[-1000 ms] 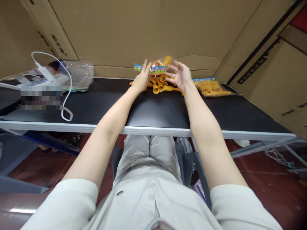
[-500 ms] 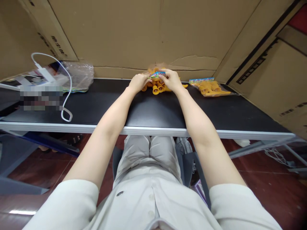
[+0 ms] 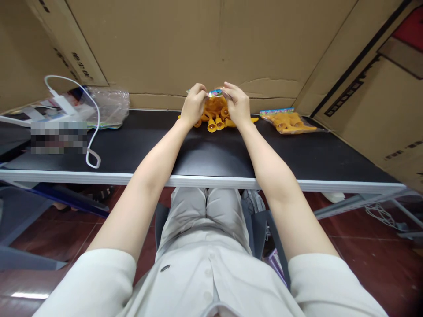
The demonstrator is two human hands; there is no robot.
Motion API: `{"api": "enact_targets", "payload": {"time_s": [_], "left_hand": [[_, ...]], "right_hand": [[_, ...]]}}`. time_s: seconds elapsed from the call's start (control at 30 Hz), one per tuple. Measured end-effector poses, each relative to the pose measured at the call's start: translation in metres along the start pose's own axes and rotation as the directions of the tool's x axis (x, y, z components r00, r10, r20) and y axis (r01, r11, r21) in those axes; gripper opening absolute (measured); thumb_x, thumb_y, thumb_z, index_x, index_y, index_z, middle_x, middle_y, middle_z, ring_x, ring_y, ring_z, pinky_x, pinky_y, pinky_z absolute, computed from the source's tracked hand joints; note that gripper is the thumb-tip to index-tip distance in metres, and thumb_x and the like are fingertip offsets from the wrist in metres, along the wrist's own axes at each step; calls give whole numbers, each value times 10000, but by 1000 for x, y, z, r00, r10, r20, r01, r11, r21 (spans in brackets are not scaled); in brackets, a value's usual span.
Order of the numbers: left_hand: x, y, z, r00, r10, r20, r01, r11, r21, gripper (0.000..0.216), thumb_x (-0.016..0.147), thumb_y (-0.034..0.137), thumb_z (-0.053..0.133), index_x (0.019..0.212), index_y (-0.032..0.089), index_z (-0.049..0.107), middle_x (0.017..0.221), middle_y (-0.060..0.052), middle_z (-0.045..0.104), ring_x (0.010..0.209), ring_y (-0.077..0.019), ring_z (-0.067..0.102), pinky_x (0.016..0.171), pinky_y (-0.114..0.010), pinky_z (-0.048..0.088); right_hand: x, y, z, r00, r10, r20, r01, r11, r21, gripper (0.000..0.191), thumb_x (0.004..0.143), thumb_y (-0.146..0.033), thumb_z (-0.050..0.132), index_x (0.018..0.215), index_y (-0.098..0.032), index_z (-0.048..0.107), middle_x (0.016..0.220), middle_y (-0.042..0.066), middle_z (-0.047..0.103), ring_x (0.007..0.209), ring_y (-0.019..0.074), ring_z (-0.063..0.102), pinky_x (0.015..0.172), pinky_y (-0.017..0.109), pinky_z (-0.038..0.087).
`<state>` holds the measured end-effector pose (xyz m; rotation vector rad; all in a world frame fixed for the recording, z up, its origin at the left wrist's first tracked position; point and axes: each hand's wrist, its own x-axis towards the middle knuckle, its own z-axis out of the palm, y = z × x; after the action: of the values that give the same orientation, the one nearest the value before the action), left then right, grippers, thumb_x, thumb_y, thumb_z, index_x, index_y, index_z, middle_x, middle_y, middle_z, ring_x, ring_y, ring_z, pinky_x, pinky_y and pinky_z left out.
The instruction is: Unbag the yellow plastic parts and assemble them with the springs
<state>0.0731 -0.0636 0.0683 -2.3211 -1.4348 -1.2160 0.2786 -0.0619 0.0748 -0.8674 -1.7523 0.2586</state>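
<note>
A clear plastic bag with a colourful blue printed top [image 3: 215,93] is stretched between my two hands near the back of the table. My left hand [image 3: 194,105] pinches its left end, fingers closed. At the other end, my right hand [image 3: 239,104] grips it between thumb and fingers. Beneath and in front of the bag lie several orange-yellow plastic pieces with flared, trumpet-like ends [image 3: 216,124]. Whether some of them are inside the bag I cannot tell. My hands partly hide the pile on both sides.
To the right lies a filled bag of similar orange pieces [image 3: 289,122]. Clear plastic bags [image 3: 110,105] and a white cable [image 3: 98,110] are on the left. A cardboard wall [image 3: 165,48] rises behind the black table [image 3: 139,145], which has a metal front edge [image 3: 214,181].
Both hands have risen slightly, lifting the bag's printed top up and away from me. More of the orange pieces now show below it.
</note>
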Motion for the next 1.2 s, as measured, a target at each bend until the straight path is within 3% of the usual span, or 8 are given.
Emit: {"api": "enact_targets", "payload": {"time_s": [0.23,0.37,0.47,0.63,0.77,0.87,1.07,1.2], "left_hand": [[-3,-19,8,980,-148,-132,136,986,-94,196,1028,446,741,1135,301,818,1383,-113,746,1233,-368,781,1054,-439,617],[-3,-43,12,953,-288,-98,273,952,-137,237,1008,469,774,1056,244,830,1004,-92,785,1069,-337,794,1007,-434,618],[1,-61,25,953,-299,-36,276,915,-293,363,1062,533,688,1036,204,839,710,-39,707,806,-254,758,881,-380,644],[18,-79,56,948,-313,-51,234,798,-555,556,1090,712,613,1017,200,819,740,-61,732,671,-222,738,740,-376,664],[29,-73,62,940,-301,-162,144,779,-611,584,1099,748,603,953,206,764,813,-77,749,811,-243,785,875,-431,692],[29,-62,56,931,-232,-283,36,827,-561,555,1085,749,642,904,232,735,835,-57,729,950,-272,796,998,-461,677],[35,-65,60,933,-213,-289,5,812,-583,643,993,887,681,1067,249,720,905,-56,732,1014,-282,814,1000,-462,679],[37,-77,77,943,-316,-104,165,714,-681,705,958,889,735,1236,245,663,849,-36,724,846,-256,832,891,-448,707]], "right_hand": [[15,49,4,996,-64,-68,58,995,-81,656,1094,-833,472,1116,-276,818,1207,98,833,1241,339,823,1205,524,610],[26,74,7,998,-17,-54,17,1000,2,828,1015,-989,419,1107,-255,790,1043,86,816,1065,341,875,1064,508,676],[30,76,9,999,15,-32,-13,999,47,814,999,-990,469,1082,-244,784,1021,89,822,1086,346,873,1094,538,665],[26,54,5,999,-8,-47,8,1000,1,484,1064,-760,644,1089,-303,800,1161,74,859,1326,340,795,1367,640,418],[20,33,2,998,-25,-54,21,997,-72,224,1071,-555,711,1149,-369,810,1451,39,803,1551,336,644,1455,690,76],[16,20,1,998,-40,-47,35,994,-104,197,1065,-522,713,1191,-400,803,1545,14,756,1612,321,585,1462,654,18],[13,4,-5,997,-18,-73,15,999,-51,294,1037,-638,712,1212,-414,792,1562,2,739,1649,305,539,1478,585,166],[18,20,-4,994,-5,-110,8,1000,29,417,955,-639,823,1285,-388,772,1553,55,729,1585,325,606,1397,538,422]]}}
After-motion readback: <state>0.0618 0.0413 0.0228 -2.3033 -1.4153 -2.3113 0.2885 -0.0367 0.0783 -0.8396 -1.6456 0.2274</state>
